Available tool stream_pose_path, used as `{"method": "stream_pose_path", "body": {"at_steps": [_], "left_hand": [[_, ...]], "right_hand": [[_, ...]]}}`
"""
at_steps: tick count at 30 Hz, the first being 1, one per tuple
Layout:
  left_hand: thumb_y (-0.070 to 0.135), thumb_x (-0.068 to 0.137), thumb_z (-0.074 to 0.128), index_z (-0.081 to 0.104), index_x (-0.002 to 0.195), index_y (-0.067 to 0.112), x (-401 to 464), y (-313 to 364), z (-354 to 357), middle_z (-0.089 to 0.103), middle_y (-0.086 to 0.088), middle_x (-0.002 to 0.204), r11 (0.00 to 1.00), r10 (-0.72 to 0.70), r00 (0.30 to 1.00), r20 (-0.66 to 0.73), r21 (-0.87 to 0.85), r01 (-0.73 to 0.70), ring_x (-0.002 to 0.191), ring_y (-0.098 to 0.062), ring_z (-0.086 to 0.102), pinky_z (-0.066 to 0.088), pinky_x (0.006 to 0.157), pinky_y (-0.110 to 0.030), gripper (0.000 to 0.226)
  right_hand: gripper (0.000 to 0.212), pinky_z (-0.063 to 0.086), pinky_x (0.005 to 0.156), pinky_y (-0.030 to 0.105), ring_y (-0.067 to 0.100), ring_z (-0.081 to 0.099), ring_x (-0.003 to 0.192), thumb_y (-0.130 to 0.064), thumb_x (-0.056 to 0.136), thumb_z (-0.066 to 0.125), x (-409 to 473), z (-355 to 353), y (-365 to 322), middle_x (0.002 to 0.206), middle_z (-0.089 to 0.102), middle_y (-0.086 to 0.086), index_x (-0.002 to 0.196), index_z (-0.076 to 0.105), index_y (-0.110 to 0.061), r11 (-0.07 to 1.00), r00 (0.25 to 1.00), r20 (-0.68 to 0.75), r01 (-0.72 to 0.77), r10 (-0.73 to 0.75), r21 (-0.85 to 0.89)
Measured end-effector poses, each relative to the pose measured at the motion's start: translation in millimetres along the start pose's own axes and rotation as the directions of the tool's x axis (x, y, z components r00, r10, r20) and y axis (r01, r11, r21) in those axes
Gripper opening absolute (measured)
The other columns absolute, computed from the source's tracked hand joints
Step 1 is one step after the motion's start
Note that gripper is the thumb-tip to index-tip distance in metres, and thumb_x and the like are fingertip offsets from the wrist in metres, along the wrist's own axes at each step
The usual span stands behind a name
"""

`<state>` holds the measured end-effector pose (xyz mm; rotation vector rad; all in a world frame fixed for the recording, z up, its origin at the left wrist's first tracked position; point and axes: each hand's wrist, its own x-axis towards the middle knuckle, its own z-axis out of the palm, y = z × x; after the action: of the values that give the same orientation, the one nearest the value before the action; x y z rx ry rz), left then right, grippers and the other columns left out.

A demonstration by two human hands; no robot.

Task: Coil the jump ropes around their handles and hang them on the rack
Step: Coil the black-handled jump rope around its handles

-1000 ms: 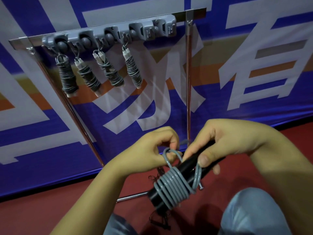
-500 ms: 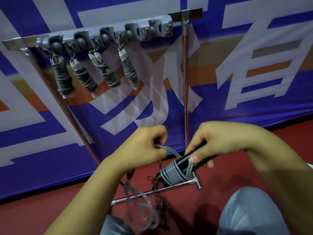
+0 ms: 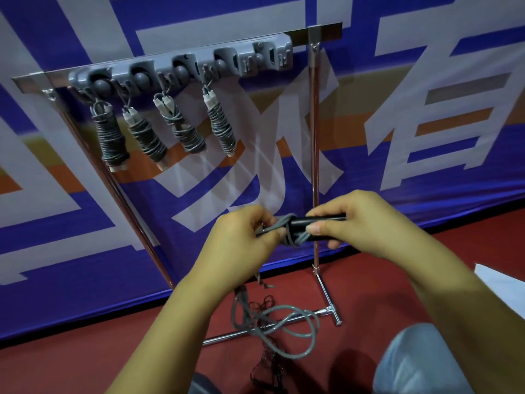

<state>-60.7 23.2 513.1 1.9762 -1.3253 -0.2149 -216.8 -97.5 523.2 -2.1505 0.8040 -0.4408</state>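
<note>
My right hand (image 3: pixel 360 223) grips the black handles (image 3: pixel 305 224) of a jump rope, held level in front of the rack. My left hand (image 3: pixel 241 237) pinches the grey rope (image 3: pixel 279 227) right beside the handles, where a few turns cross over them. The loose rest of the rope (image 3: pixel 287 328) hangs down from my left hand and loops on the red floor. On the grey hook strip (image 3: pixel 181 66) of the metal rack hang several coiled jump ropes (image 3: pixel 220 126), side by side at its left and middle.
The rack's chrome upright (image 3: pixel 314 155) stands just behind my right hand and its foot bar (image 3: pixel 326 311) lies on the floor under the loose rope. A blue, white and orange banner (image 3: pixel 426 109) fills the background. My knee (image 3: pixel 426 362) is at lower right.
The handles swung from pointing down-left to level and moved up. The neat stack of coils seen a second ago is down to a few turns, and loose rope now lies on the floor.
</note>
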Motion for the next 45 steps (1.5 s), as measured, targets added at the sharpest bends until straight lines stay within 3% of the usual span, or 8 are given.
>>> {"method": "stream_pose_path", "body": {"at_steps": [6,15,23,29,37,39,42,45], "left_hand": [[0.029,0.082,0.069,0.033,0.068,0.027,-2,9,7,0.042,0.005,0.056,0.995,0.02,0.99,-0.14,0.096,-0.007,0.053,-0.014,0.039,0.039,0.054,-0.035,0.039],[0.013,0.079,0.06,0.038,0.065,0.022,1,7,5,0.043,-0.002,0.053,0.995,0.1,0.957,-0.272,0.012,-0.1,0.054,-0.025,0.042,0.04,0.052,-0.045,0.028],[0.064,0.083,0.042,0.063,0.069,0.015,-8,16,-1,0.041,-0.001,0.052,0.941,0.036,0.998,-0.054,-0.333,-0.052,0.05,-0.01,0.038,0.033,0.049,-0.019,0.055],[0.053,0.088,0.048,0.075,0.084,0.016,-5,9,0,0.029,-0.001,0.042,0.731,-0.006,0.992,0.125,-0.677,0.09,0.042,-0.013,0.025,0.023,0.049,-0.027,0.046],[0.006,0.079,0.054,0.062,0.094,-0.001,0,12,-4,0.072,-0.016,0.082,0.374,0.004,0.942,0.335,-0.874,0.31,0.077,-0.022,0.072,0.058,0.065,-0.027,0.019],[-0.002,0.085,0.054,0.062,0.093,-0.001,-2,12,-3,0.073,-0.014,0.082,0.483,-0.064,0.951,0.304,-0.824,0.296,0.071,-0.016,0.071,0.056,0.06,-0.022,0.011],[0.0,0.092,0.055,0.062,0.088,0.006,-4,13,0,0.073,-0.009,0.082,0.879,-0.138,0.988,0.071,-0.451,0.155,0.062,-0.01,0.069,0.056,0.056,-0.024,0.009],[0.007,0.094,0.052,0.055,0.085,0.012,-5,14,5,0.069,-0.009,0.074,0.978,-0.084,0.994,-0.069,-0.198,0.069,0.051,-0.004,0.064,0.054,0.052,-0.023,0.011]], "right_hand": [[0.02,0.051,0.065,0.014,0.004,0.069,0.06,-0.024,0.082,0.072,0,19,-1,0.078,0.071,-0.015,0.098,0.07,-0.036,0.944,0.97,-0.244,0.084,-0.004,0.318],[0.02,0.05,0.062,0.011,0.008,0.07,0.062,-0.02,0.082,0.071,-5,27,-9,0.08,0.073,-0.015,0.101,0.072,-0.028,0.869,0.923,-0.386,0.192,-0.002,0.456],[0.021,0.05,0.06,0.011,0.009,0.07,0.063,-0.017,0.082,0.071,-15,30,-11,0.081,0.074,-0.01,0.103,0.072,-0.024,0.824,0.893,-0.449,0.236,0.025,0.516],[0.02,0.051,0.059,0.014,0.011,0.07,0.062,-0.015,0.082,0.071,-11,25,-13,0.08,0.074,-0.011,0.101,0.072,-0.023,0.818,0.911,-0.412,0.25,-0.018,0.517],[0.021,0.055,0.061,0.021,0.011,0.071,0.065,-0.013,0.083,0.071,2,25,-13,0.077,0.073,-0.012,0.087,0.07,-0.033,0.802,0.898,-0.437,0.294,-0.045,0.521],[0.024,0.057,0.063,0.024,0.011,0.071,0.067,-0.013,0.083,0.071,2,28,-10,0.077,0.074,-0.014,0.085,0.069,-0.036,0.797,0.894,-0.447,0.294,-0.034,0.528],[0.021,0.058,0.066,0.027,0.012,0.072,0.067,-0.015,0.082,0.072,0,32,-5,0.078,0.074,-0.011,0.088,0.069,-0.036,0.789,0.9,-0.437,0.274,-0.008,0.55],[0.024,0.054,0.06,0.018,0.012,0.071,0.063,-0.015,0.083,0.071,-1,33,-7,0.077,0.074,-0.013,0.084,0.067,-0.039,0.779,0.903,-0.429,0.288,-0.027,0.557]]}}
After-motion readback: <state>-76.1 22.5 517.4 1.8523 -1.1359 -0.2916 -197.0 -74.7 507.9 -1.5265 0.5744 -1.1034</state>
